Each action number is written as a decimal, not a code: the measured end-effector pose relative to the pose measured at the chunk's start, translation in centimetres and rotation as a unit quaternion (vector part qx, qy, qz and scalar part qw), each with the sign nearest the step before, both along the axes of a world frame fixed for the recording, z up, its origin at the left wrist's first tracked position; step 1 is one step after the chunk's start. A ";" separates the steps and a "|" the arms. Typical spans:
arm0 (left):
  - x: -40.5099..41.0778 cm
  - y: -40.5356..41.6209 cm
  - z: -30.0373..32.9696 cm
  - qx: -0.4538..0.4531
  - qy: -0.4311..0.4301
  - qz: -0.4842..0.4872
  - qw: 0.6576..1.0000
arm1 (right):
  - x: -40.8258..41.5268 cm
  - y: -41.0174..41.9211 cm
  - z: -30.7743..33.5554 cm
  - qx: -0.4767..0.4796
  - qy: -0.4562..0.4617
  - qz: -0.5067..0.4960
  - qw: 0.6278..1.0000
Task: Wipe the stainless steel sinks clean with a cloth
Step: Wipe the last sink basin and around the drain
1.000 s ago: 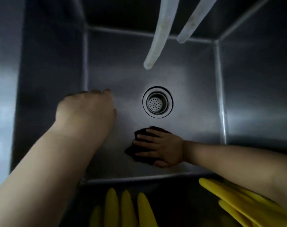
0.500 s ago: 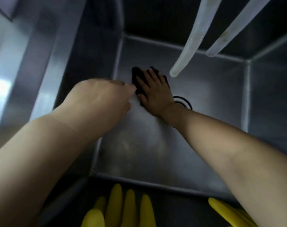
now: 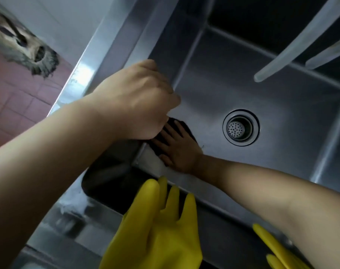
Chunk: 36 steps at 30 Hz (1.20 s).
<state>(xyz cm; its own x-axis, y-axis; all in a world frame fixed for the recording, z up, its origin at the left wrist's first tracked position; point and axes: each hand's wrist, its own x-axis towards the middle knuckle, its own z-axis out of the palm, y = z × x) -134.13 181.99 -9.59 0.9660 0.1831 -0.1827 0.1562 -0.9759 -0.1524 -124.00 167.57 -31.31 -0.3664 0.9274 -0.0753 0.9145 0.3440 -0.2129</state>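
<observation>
Head view: right hand [image 3: 179,150] pressed a dark cloth [image 3: 181,126] flat on the sink [image 3: 281,117] floor.
Its fingers lay straight over the cloth, at nine o'clock from the drain [image 3: 240,127], near the left wall. The left hand [image 3: 138,98] hung above with fingers curled; its grip could not be made out. Yellow gloves [image 3: 157,235] lay on the near rim at six o'clock.

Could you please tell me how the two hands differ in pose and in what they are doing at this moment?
The right hand lies flat, fingers straight and spread, pressing the dark cloth on the sink floor near its left wall. The left hand is higher, fingers curled under, at the sink's left rim; the view does not show whether it holds anything. The right hand looks darker, down in the basin's shade. Both are bare.
</observation>
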 end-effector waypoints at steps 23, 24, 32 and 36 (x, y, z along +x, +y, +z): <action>3.2 -5.0 1.8 -0.115 -0.014 0.058 0.992 | 17.0 -19.7 3.0 -0.079 -0.115 -0.032 0.990; 3.7 -5.6 2.0 -0.114 -0.018 0.052 0.992 | 17.8 -19.5 3.2 -0.086 -0.116 -0.107 0.984; 7.8 -10.8 0.8 -0.166 0.049 0.019 0.985 | 28.7 -11.2 2.6 -0.112 -0.136 -0.414 0.893; 8.7 -11.8 0.1 -0.169 0.056 0.011 0.984 | 33.8 -8.0 2.2 -0.140 -0.099 -0.512 0.842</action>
<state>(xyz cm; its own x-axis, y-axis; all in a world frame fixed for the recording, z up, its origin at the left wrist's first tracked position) -125.43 170.16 -9.51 0.9327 0.1141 -0.3422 0.1787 -0.9702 0.1636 -90.16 159.58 -29.11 0.6592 0.6852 -0.3098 0.7285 -0.6840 0.0375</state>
